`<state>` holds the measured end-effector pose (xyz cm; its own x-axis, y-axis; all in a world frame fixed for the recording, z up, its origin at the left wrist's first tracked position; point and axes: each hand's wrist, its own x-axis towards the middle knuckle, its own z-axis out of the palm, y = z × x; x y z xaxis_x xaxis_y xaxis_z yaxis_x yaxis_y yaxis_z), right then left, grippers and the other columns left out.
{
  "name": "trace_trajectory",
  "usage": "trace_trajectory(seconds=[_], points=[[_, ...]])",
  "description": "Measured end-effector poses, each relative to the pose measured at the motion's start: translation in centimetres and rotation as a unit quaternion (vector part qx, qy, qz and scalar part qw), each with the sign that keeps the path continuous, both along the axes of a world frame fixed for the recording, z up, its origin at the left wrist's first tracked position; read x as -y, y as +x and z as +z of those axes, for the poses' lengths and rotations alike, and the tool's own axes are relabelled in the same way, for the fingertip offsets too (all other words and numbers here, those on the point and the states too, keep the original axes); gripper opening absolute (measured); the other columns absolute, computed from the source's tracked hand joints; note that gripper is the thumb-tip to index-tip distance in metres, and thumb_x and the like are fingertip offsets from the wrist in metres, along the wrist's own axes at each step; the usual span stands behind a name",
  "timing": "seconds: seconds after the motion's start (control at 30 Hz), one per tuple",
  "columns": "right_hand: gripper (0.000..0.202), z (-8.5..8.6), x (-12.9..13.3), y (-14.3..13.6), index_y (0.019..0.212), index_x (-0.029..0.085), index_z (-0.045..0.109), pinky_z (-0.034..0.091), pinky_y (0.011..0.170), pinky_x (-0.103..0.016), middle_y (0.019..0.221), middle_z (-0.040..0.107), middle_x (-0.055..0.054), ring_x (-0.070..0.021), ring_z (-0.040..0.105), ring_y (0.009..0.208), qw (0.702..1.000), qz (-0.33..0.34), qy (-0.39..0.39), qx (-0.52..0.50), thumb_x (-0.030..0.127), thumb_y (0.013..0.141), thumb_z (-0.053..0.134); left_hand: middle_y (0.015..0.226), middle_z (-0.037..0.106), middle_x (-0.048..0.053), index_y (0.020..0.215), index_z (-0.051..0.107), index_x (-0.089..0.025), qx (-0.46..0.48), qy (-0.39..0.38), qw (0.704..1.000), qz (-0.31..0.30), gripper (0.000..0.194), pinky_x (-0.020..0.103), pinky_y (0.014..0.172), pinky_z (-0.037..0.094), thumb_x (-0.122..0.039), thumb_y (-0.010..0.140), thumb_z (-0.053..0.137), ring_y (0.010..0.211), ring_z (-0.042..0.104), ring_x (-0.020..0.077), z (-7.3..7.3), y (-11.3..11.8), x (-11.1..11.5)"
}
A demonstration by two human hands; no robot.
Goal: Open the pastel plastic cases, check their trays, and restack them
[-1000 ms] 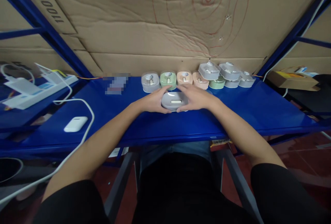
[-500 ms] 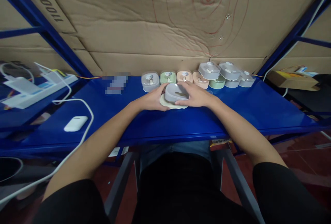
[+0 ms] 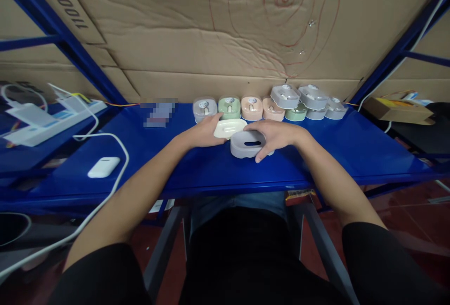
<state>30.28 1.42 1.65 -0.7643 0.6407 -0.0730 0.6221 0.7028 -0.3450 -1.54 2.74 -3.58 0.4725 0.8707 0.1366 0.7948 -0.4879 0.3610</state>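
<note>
Left hand (image 3: 206, 131) grips cream tray (image 3: 230, 129) by left end, right hand (image 3: 279, 135) grips nearer grey shell (image 3: 242, 149) by right end; outer grips likely keep parts separate.

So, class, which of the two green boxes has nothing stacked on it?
The left green box; the other green box sits partly beneath a grey box.

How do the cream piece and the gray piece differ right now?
Depth: the cream piece is shallow and tray-like; the gray piece has taller walls.
Middle: the gray piece has a slot with dark blue showing through; the cream piece has an elongated molded shape.
Hold: the left hand grips the cream piece, the right hand the gray piece, nearer the person.
Shared: both have rounded outlines.
</note>
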Motion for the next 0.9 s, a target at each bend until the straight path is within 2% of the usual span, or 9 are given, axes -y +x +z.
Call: trace_trajectory(seconds=[0.1, 0.2, 0.3, 0.37, 0.47, 0.6, 0.77, 0.83, 0.9], points=[[0.109, 0.2, 0.0, 0.0, 0.156, 0.023, 0.077, 0.064, 0.113, -0.055, 0.152, 0.082, -0.016, -0.0453, 0.077, 0.137, 1.0, 0.009, -0.009, 0.011, 0.068, 0.062, 0.111, 0.169, 0.061, 0.036, 0.176, 0.041, -0.007, -0.004, -0.001, 1.0, -0.005, 0.116, 0.074, 0.13, 0.049, -0.058, 0.081, 0.083, 0.16, 0.057, 0.0593, -0.3, -0.2, -0.2], [0.085, 0.7, -0.2, 0.5, 0.144, 0.021, 0.081, 0.064, 0.105, -0.049, 0.145, 0.084, -0.016, -0.0401, 0.08, 0.127, 1.0, -0.002, 0.004, -0.011, 0.07, 0.079, 0.101, 0.172, 0.06, 0.034, 0.178, 0.04, -0.009, -0.003, 0.008, 1.0, -0.01, 0.115, 0.073, 0.132, 0.049, -0.06, 0.083, 0.083, 0.162, 0.056, 0.0582, -0.6, -0.5, -0.4], [0.054, 1.5, -0.8, 1.7, 0.125, 0.017, 0.085, 0.06, 0.095, -0.044, 0.124, 0.088, -0.016, -0.0345, 0.081, 0.11, 0.994, -0.07, 0.081, -0.031, 0.066, 0.101, 0.08, 0.175, 0.059, 0.032, 0.18, 0.038, -0.011, -0.009, 0.009, 1.0, -0.008, 0.117, 0.071, 0.133, 0.048, -0.064, 0.085, 0.083, 0.163, 0.056, 0.0569, -0.8, -0.7, -0.6], [0.048, 1.8, -1.5, 2.7, 0.124, 0.016, 0.084, 0.059, 0.092, -0.044, 0.121, 0.087, -0.017, -0.0357, 0.081, 0.11, 0.981, -0.137, 0.141, 0.001, 0.06, 0.105, 0.076, 0.175, 0.059, 0.033, 0.18, 0.037, -0.01, -0.013, 0.005, 1.0, -0.008, 0.118, 0.07, 0.132, 0.049, -0.065, 0.085, 0.082, 0.163, 0.056, 0.0569, -0.8, -0.8, -0.6], [0.056, 1.5, -2.8, 3.5, 0.132, 0.017, 0.082, 0.061, 0.093, -0.045, 0.135, 0.085, -0.021, -0.0407, 0.08, 0.12, 0.964, -0.202, 0.123, 0.119, 0.056, 0.093, 0.091, 0.174, 0.059, 0.035, 0.179, 0.039, -0.009, -0.009, 0.005, 1.0, -0.015, 0.117, 0.07, 0.131, 0.049, -0.064, 0.086, 0.082, 0.161, 0.058, 0.0567, -0.6, -0.7, -0.6], [0.069, 0.8, -3.8, 3.4, 0.141, 0.02, 0.08, 0.064, 0.1, -0.046, 0.15, 0.081, -0.02, -0.043, 0.079, 0.132, 0.956, -0.216, 0.053, 0.189, 0.049, 0.081, 0.101, 0.176, 0.057, 0.033, 0.18, 0.04, -0.01, -0.012, 0.0, 1.0, -0.01, 0.117, 0.069, 0.134, 0.048, -0.065, 0.086, 0.082, 0.164, 0.055, 0.0563, -0.5, -0.7, -0.5], [0.081, 1.9, -3.0, 4.1, 0.153, 0.018, 0.074, 0.063, 0.105, -0.051, 0.149, 0.082, -0.022, -0.0463, 0.079, 0.133, 0.962, -0.235, 0.081, 0.115, 0.055, 0.085, 0.097, 0.18, 0.054, 0.033, 0.181, 0.039, -0.011, -0.015, -0.005, 1.0, 0.001, 0.118, 0.069, 0.136, 0.046, -0.066, 0.086, 0.082, 0.167, 0.053, 0.0561, -0.7, -0.9, -0.6], [0.086, 2.7, -2.0, 4.3, 0.159, 0.019, 0.07, 0.062, 0.109, -0.051, 0.148, 0.082, -0.02, -0.0445, 0.078, 0.133, 0.975, -0.191, 0.104, 0.035, 0.058, 0.086, 0.094, 0.178, 0.055, 0.034, 0.181, 0.039, -0.01, -0.009, 0.0, 1.0, -0.006, 0.119, 0.07, 0.136, 0.046, -0.067, 0.087, 0.082, 0.166, 0.054, 0.0561, -0.8, -1.0, -0.7], [0.092, 3.0, -0.9, 3.9, 0.163, 0.019, 0.068, 0.061, 0.113, -0.053, 0.152, 0.08, -0.018, -0.0433, 0.076, 0.134, 0.987, -0.115, 0.108, -0.038, 0.06, 0.085, 0.093, 0.175, 0.058, 0.034, 0.181, 0.04, -0.011, 0.004, 0.006, 1.0, -0.015, 0.119, 0.071, 0.134, 0.047, -0.068, 0.086, 0.083, 0.164, 0.056, 0.0555, -0.9, -1.1, -0.8]])
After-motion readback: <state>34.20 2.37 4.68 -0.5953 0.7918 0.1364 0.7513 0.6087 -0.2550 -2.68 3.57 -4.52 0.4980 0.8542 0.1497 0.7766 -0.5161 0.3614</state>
